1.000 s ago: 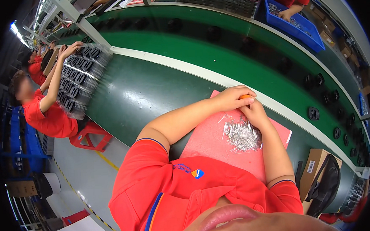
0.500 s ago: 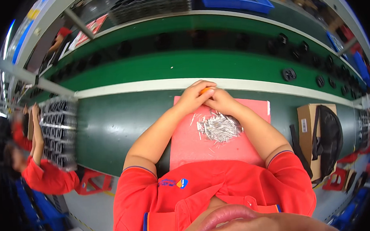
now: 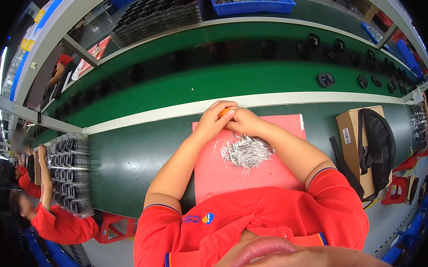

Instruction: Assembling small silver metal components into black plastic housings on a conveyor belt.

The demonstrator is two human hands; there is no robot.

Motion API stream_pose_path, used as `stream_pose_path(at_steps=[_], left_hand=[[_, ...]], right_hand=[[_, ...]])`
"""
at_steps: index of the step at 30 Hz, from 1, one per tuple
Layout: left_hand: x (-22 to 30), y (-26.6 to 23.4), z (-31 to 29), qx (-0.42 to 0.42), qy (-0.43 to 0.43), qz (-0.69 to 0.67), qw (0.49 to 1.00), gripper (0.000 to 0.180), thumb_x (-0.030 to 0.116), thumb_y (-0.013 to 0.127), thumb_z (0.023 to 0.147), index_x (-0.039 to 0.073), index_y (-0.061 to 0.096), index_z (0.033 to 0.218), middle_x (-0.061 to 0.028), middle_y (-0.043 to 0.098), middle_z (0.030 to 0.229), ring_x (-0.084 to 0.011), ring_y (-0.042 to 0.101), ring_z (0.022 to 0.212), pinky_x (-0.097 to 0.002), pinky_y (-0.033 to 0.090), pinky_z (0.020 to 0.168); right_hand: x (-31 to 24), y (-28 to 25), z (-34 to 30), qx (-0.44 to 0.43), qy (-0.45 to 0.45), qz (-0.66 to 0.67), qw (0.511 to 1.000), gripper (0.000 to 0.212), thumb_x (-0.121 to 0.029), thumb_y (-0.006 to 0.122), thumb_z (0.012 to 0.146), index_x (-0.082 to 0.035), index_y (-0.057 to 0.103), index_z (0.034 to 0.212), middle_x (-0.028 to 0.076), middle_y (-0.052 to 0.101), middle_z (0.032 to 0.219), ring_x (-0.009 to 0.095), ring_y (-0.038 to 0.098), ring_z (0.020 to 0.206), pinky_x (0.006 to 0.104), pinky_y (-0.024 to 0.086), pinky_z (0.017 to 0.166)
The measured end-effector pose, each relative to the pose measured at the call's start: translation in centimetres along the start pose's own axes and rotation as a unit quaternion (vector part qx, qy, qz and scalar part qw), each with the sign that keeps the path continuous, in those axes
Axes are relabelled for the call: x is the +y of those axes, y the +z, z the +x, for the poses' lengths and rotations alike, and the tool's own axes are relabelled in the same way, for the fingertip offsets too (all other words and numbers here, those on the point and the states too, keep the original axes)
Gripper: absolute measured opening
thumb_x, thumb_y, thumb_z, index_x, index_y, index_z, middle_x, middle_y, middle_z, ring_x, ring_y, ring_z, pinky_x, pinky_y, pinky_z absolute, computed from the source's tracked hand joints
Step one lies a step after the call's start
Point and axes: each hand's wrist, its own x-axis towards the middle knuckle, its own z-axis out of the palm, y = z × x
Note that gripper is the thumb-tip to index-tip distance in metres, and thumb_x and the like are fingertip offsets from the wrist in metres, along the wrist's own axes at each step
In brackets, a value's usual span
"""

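Grip comes first: I see left hand (image 3: 212, 120) with its fingers curled round an orange object (image 3: 225, 112), only a sliver of which shows. Right hand (image 3: 246, 122) is folded in against the left, its fingers mostly hidden; I cannot tell how far it is closed, or whether it shares the hold. Both hands meet at the far edge of the red mat (image 3: 216, 174); the view does not show whether they touch the white rail (image 3: 289, 98) behind.

For a sound hold, I would steady the object between both palms, settle the wrists and move the fingers only. A pile of thin metal pins (image 3: 247, 152) lies loose on the mat, nearer the body, between the forearms. Right forearm (image 3: 297, 153) runs close along its right side, so I judge a sideways sweep likely to scatter pins; lift the arm before shifting it.

Surroundings: beyond the rail, a green belt (image 3: 250, 78) carries black parts (image 3: 326, 80), with a blue bin (image 3: 251, 8) across it. On the table to the right, a carton (image 3: 353, 160) and black bag (image 3: 381, 141) limit outward elbow travel. Stacked clear trays (image 3: 68, 177) stand well to the left, beside a co-worker (image 3: 66, 228) in red.
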Motion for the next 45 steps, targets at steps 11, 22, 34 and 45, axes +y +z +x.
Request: stream_pose_path(at_steps=[11, 22, 34, 45], left_hand=[[0.1, 0.0, -0.1, 0.001, 0.0, 0.006, 1.0, 0.03, 0.022, 0.054, 0.095, 0.003, 0.06, 0.117, -0.0108, 0.06, 0.114, -0.0214, 0.057, 0.107, -0.0309, 0.043, 0.094], [0.1, 0.0, -0.1, 0.008, 0.006, 0.012, 1.0, 0.031, 0.023, 0.054, 0.094, 0.003, 0.06, 0.117, -0.0108, 0.06, 0.111, -0.0217, 0.057, 0.105, -0.0308, 0.043, 0.092], [0.0, 0.1, -0.1, 0.006, 0.011, 0.016, 1.0, 0.031, 0.024, 0.054, 0.094, 0.003, 0.06, 0.117, -0.0109, 0.06, 0.111, -0.022, 0.057, 0.105, -0.0312, 0.043, 0.092], [0.0, 0.0, -0.1, 0.008, 0.021, 0.018, 1.0, 0.031, 0.023, 0.054, 0.094, 0.004, 0.061, 0.117, -0.0113, 0.061, 0.111, -0.0228, 0.058, 0.105, -0.0317, 0.043, 0.092]], right_hand=[[0.6, 0.2, 0.1, -0.014, 0.003, -0.02, 1.0, 0.026, -0.015, 0.059, 0.084, -0.003, 0.062, 0.106, 0.016, 0.065, 0.103, 0.031, 0.063, 0.096, 0.0374, 0.049, 0.082], [-0.6, -0.3, -0.1, -0.013, 0.016, -0.012, 1.0, 0.022, -0.015, 0.059, 0.084, -0.001, 0.061, 0.101, 0.015, 0.066, 0.089, 0.028, 0.064, 0.08, 0.0372, 0.05, 0.071], [-0.4, 0.0, -0.1, -0.005, 0.015, -0.002, 1.0, 0.021, -0.012, 0.057, 0.083, -0.001, 0.062, 0.101, 0.017, 0.066, 0.097, 0.032, 0.064, 0.09, 0.0387, 0.05, 0.078], [-0.3, 0.0, -0.1, -0.01, 0.027, 0.004, 1.0, 0.022, -0.013, 0.058, 0.083, 0.0, 0.062, 0.1, 0.018, 0.066, 0.095, 0.033, 0.064, 0.089, 0.0389, 0.05, 0.077]])
